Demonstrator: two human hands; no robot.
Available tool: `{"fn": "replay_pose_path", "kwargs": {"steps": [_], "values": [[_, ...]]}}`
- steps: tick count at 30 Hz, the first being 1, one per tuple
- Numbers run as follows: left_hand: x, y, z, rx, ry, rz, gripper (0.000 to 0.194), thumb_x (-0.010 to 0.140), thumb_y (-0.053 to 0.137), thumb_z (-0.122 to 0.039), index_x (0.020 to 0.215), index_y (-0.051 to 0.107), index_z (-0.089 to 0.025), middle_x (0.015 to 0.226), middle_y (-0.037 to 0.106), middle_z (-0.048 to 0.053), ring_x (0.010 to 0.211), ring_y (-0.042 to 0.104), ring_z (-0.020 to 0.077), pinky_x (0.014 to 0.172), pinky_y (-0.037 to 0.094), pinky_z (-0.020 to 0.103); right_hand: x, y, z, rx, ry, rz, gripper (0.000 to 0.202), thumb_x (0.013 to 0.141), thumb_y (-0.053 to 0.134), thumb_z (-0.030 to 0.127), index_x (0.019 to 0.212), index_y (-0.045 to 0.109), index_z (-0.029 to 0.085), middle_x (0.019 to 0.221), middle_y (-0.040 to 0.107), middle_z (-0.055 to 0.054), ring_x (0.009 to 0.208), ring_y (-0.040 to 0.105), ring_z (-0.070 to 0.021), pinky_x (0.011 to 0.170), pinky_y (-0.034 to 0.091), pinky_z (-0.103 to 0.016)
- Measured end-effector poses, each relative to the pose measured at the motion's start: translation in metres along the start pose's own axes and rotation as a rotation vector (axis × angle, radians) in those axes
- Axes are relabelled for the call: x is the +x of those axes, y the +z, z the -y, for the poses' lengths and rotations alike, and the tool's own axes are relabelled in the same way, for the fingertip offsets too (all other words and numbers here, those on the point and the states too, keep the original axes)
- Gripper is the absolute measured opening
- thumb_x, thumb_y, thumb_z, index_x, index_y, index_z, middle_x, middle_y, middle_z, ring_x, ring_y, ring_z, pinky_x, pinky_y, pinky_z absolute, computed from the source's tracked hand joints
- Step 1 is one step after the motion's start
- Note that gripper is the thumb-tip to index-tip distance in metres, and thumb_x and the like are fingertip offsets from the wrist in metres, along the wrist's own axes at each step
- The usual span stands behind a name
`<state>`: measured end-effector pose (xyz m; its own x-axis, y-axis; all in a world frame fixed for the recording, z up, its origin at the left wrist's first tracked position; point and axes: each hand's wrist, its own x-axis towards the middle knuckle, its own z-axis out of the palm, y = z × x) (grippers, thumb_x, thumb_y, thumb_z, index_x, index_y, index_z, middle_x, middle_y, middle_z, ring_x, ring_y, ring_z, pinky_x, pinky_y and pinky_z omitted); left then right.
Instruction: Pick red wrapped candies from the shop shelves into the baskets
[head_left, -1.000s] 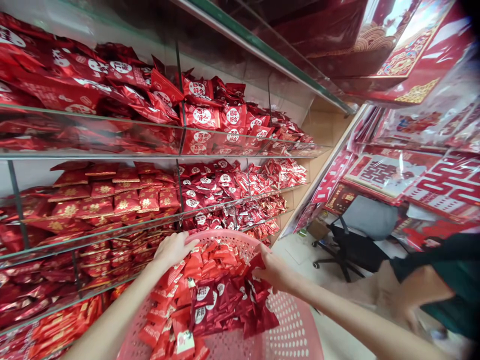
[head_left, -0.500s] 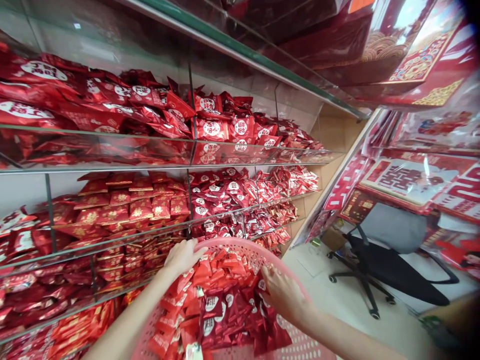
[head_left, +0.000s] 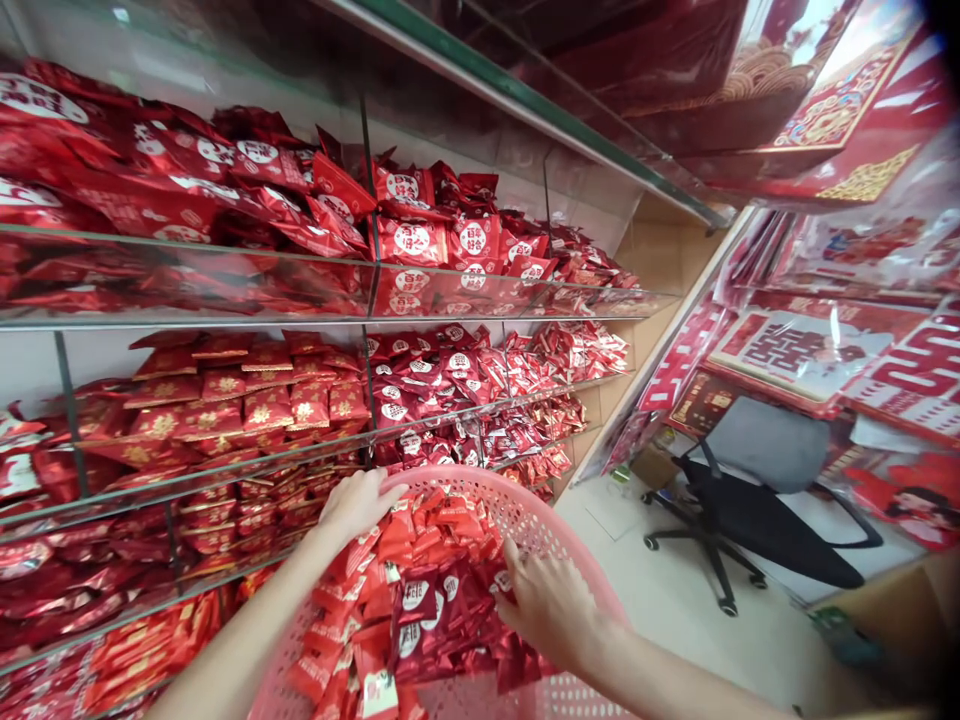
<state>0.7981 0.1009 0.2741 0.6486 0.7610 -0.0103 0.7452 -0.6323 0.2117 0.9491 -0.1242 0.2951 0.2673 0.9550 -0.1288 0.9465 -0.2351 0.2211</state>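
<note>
A pink perforated plastic basket (head_left: pixel 585 560) stands below me, heaped with small wrapped packets. My left hand (head_left: pixel 358 508) grips its far left rim, thumb lying along the edge. Inside the basket are bright red packets (head_left: pixel 337 625) at the left and back. Dark red packets (head_left: pixel 431 620) with white round labels fill the middle. Over their right side is my right hand (head_left: pixel 551 605), fingers curled down and a dark red packet between thumb and index finger. The other fingertips of that hand are partly hidden.
Glass shelves (head_left: pixel 300 322) with dividers hold many red packets in compartments, close beyond the basket. A glass shelf edge (head_left: pixel 525 120) runs overhead. At the right are an office chair (head_left: pixel 757 500) and red and white decorations (head_left: pixel 810 350) in clear wrapping.
My right hand has moved left over the dark red packets, and the packet at its fingers has shifted left. My left hand stays on the rim. The view has shifted slightly.
</note>
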Motion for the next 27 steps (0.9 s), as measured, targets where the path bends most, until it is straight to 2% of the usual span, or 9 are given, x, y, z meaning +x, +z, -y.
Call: {"fn": "replay_pose_path", "kwargs": {"steps": [7, 11, 13, 15, 17, 19, 22, 24, 27], "values": [[0.001, 0.004, 0.003, -0.010, -0.014, -0.026, 0.048, 0.081, 0.032, -0.058, 0.093, 0.059, -0.020, 0.091, 0.066, 0.011, 0.088, 0.062, 0.0252, 0.070, 0.043, 0.029, 0.015, 0.015, 0.020, -0.197, -0.126, -0.004, 0.026, 0.089, 0.036, 0.025, 0.093, 0.060, 0.015, 0.084, 0.061, -0.012, 0.065, 0.063, -0.0216, 0.050, 0.049, -0.030], [0.001, 0.004, 0.003, -0.012, 0.001, -0.027, 0.046, 0.081, 0.032, -0.056, 0.092, 0.059, -0.020, 0.090, 0.067, 0.012, 0.086, 0.062, 0.0265, 0.068, 0.044, 0.032, 0.012, 0.031, 0.025, -0.251, -0.109, -0.029, 0.027, 0.089, 0.039, 0.030, 0.094, 0.061, 0.015, 0.082, 0.061, -0.012, 0.064, 0.063, -0.0222, 0.047, 0.048, -0.031], [0.001, 0.004, 0.003, -0.012, 0.006, -0.032, 0.046, 0.082, 0.032, -0.055, 0.092, 0.059, -0.020, 0.090, 0.067, 0.012, 0.086, 0.063, 0.0266, 0.068, 0.044, 0.032, 0.010, 0.024, 0.020, -0.248, -0.135, -0.049, 0.027, 0.087, 0.043, 0.033, 0.093, 0.062, 0.014, 0.080, 0.062, -0.013, 0.065, 0.063, -0.0237, 0.048, 0.047, -0.031], [0.001, 0.005, 0.003, -0.014, 0.004, -0.040, 0.046, 0.081, 0.032, -0.055, 0.091, 0.059, -0.020, 0.091, 0.067, 0.012, 0.087, 0.062, 0.0259, 0.068, 0.044, 0.031, 0.014, 0.000, 0.010, -0.190, -0.139, -0.061, 0.032, 0.086, 0.044, 0.038, 0.086, 0.063, 0.013, 0.073, 0.063, -0.013, 0.064, 0.063, -0.0249, 0.050, 0.045, -0.032], [0.000, 0.005, 0.004, -0.024, -0.005, -0.042, 0.047, 0.081, 0.033, -0.057, 0.091, 0.059, -0.020, 0.091, 0.067, 0.011, 0.087, 0.063, 0.0248, 0.069, 0.044, 0.029, 0.026, -0.040, -0.002, -0.087, -0.077, -0.099, 0.045, 0.087, 0.037, 0.046, 0.074, 0.063, 0.012, 0.067, 0.062, -0.013, 0.064, 0.062, -0.0250, 0.053, 0.044, -0.033], [0.000, 0.006, 0.004, -0.039, -0.017, -0.037, 0.049, 0.080, 0.032, -0.060, 0.090, 0.059, -0.020, 0.089, 0.067, 0.010, 0.087, 0.063, 0.0242, 0.069, 0.044, 0.028, 0.048, -0.087, -0.013, 0.029, -0.008, -0.205, 0.049, 0.087, 0.033, 0.051, 0.077, 0.061, 0.012, 0.070, 0.063, -0.012, 0.065, 0.061, -0.0225, 0.056, 0.042, -0.031], [0.000, 0.006, 0.005, -0.050, -0.017, -0.034, 0.051, 0.080, 0.030, -0.061, 0.089, 0.059, -0.021, 0.086, 0.067, 0.010, 0.085, 0.063, 0.0256, 0.069, 0.044, 0.029, 0.093, -0.143, -0.018, 0.227, -0.116, -0.397, 0.042, 0.085, 0.038, 0.052, 0.098, 0.054, 0.015, 0.083, 0.062, -0.009, 0.078, 0.059, -0.0201, 0.066, 0.041, -0.030], [0.000, 0.006, 0.006, -0.048, -0.012, -0.037, 0.048, 0.081, 0.031, -0.059, 0.090, 0.059, -0.021, 0.086, 0.068, 0.011, 0.085, 0.064, 0.0269, 0.068, 0.044, 0.031, 0.125, -0.161, -0.013, 0.283, -0.221, -0.516, 0.053, 0.080, 0.044, 0.057, 0.113, 0.045, 0.017, 0.101, 0.058, -0.010, 0.093, 0.054, -0.0225, 0.076, 0.039, -0.032], [0.001, 0.008, 0.008, -0.056, -0.001, -0.049, 0.048, 0.081, 0.031, -0.059, 0.088, 0.059, -0.021, 0.086, 0.068, 0.011, 0.085, 0.064, 0.0268, 0.068, 0.044, 0.031, 0.164, -0.167, -0.003, 0.288, -0.219, -0.481, 0.079, 0.067, 0.052, 0.067, 0.125, 0.035, 0.017, 0.117, 0.049, -0.013, 0.108, 0.044, -0.0294, 0.086, 0.034, -0.041]]}}
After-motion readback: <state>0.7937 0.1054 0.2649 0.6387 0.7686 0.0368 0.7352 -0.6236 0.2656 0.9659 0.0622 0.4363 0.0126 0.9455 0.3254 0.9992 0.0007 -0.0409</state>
